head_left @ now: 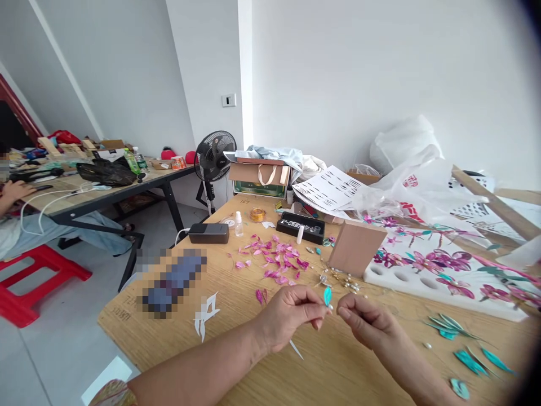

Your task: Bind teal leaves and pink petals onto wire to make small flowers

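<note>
Above the wooden table [329, 372], my left hand [291, 316] pinches a small turquoise leaf [327, 296] that stands upright, with a white pearl bead [330, 307] at its base. My right hand [369, 321] is just to the right, its thumb and forefinger pressed together. Whatever lies between those fingers is too fine to make out. Beneath my left hand a thin white pointed strip [296, 349] shows. Pink petals [276, 254] are scattered beyond my hands, and loose turquoise leaves [471, 362] lie to the right of my right hand.
A white foam block [397, 280] with pink flowers stands at the right, beside a brown board [357, 248]. Farther back are a black tray [301, 226], a small spray bottle [239, 224] and a black power bank [209, 233]. White paper cutouts [206, 316] lie left. Another person's hand [19, 190] rests at the far table.
</note>
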Demonstrator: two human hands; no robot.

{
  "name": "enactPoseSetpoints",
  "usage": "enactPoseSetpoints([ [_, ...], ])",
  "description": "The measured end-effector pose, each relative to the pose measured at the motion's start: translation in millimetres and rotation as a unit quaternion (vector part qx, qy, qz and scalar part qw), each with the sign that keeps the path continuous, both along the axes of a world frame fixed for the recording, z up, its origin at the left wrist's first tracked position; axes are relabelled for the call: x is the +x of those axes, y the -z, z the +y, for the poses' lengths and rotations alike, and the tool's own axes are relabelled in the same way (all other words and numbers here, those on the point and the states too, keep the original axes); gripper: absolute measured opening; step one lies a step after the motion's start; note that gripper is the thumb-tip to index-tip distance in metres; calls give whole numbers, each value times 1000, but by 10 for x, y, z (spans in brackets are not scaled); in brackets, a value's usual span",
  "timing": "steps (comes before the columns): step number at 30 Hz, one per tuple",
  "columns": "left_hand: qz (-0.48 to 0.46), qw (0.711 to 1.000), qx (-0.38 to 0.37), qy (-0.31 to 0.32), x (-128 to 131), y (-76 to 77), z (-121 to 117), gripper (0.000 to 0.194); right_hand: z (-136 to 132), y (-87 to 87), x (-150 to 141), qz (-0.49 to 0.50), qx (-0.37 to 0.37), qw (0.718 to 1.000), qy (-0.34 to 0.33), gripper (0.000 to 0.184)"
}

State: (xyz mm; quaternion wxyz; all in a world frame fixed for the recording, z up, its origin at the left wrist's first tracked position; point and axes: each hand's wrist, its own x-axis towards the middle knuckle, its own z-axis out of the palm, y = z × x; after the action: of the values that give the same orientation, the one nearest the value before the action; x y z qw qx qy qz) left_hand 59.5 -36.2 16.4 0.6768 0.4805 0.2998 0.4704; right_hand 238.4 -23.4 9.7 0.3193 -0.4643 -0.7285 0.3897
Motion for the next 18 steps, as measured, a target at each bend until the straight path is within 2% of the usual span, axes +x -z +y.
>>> enactPoseSetpoints([
  [2, 9, 998, -2, -56, -12, 22, 56, 16, -40, -2, -62, -40, 47, 998, -11, 30],
  [5, 92, 990, 31, -103, -48, 50, 137, 15, -126, -43, -146, -118, 120, 985, -44, 28],
  [7, 179, 973, 89, -113, -71, 68, 170, 12, -183, -95, -185, -160, 171, 970, -64, 28],
  [9, 270, 940, 180, -108, -82, 93, 178, 12, -226, -166, -198, -185, 219, 955, -81, 28],
  [11, 332, 902, 267, -70, -79, 121, 163, 14, -241, -246, -176, -196, 248, 944, -95, 28],
  [13, 339, 885, 319, 24, -68, 136, 129, 16, -224, -310, -120, -198, 252, 941, -105, 28],
  [15, 288, 891, 326, 128, -56, 120, 86, 15, -177, -330, -46, -186, 229, 949, -108, 28],
  [16, 250, 904, 307, 163, -52, 100, 64, 15, -147, -316, -9, -173, 207, 958, -102, 28],
  [18, 168, 942, 223, 185, -48, 49, 29, 12, -82, -248, 47, -133, 147, 977, -81, 27],
])
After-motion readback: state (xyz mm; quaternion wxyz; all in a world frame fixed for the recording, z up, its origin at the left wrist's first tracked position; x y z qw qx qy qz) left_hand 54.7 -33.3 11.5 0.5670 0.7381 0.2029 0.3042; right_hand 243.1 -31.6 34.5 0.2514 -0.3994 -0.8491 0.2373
